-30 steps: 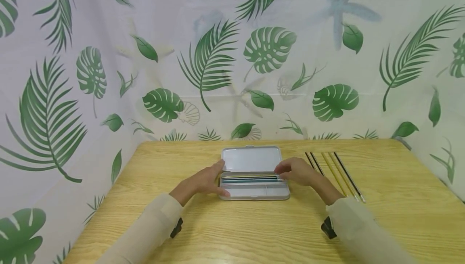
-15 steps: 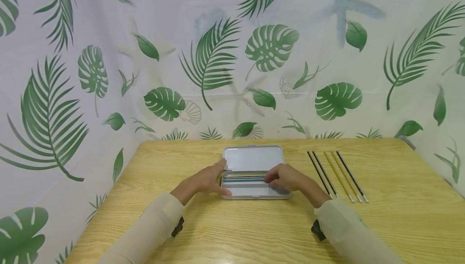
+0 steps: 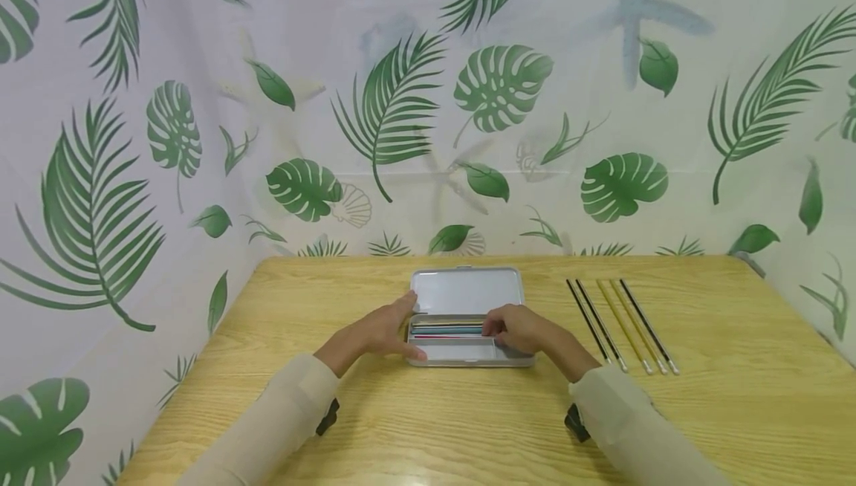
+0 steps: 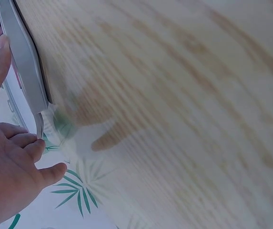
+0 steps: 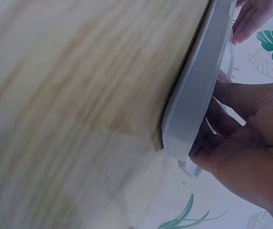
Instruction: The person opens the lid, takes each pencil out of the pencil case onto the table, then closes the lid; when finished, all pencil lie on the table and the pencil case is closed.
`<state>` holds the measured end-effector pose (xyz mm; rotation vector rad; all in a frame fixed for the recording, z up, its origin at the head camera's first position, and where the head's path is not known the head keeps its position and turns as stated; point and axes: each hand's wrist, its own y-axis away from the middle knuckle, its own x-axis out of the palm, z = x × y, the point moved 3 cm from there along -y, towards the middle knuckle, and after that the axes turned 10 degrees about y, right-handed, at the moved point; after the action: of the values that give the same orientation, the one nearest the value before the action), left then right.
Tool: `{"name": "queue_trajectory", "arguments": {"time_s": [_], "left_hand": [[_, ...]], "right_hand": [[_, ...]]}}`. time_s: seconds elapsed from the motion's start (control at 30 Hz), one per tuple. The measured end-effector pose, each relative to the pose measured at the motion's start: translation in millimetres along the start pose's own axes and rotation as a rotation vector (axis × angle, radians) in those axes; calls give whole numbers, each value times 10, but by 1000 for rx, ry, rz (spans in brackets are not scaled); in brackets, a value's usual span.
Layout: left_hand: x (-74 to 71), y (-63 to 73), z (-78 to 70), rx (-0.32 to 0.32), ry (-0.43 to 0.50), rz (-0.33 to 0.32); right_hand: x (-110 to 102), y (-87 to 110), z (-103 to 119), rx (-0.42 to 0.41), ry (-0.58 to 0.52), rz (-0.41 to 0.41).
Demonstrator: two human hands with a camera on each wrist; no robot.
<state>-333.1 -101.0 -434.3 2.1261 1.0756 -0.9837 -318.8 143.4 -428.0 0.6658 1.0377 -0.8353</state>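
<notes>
Pencil case (image 3: pixel 455 351) sits open on the bench (image 3: pixel 401 434), lid tipped back, with a bunch of pencils (image 3: pixel 444 328) in the rear slot and a red one (image 3: pixel 441 337) along its front. Left hand's (image 3: pixel 381 331) spread round the left end, thumb at the front edge, while the right hand (image 3: pixel 518 328) has its fingers down in the case, can't tell if they're pinching anything. Five more pencils (image 3: pixel 622 322) lie off to the right.
</notes>
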Motion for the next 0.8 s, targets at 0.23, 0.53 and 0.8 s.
{"name": "queue_trajectory", "arguments": {"time_s": [0.23, 0.53, 0.8], "left_hand": [[7, -27, 51, -7, 2, -4], [11, -21, 8, -19, 8, -8], [6, -13, 9, -9, 3, -5]], "right_hand": [[0, -19, -22, -8, -69, -34], [-3, -10, -85, -17, -144, -82], [-105, 43, -175, -43, -182, -186]]}}
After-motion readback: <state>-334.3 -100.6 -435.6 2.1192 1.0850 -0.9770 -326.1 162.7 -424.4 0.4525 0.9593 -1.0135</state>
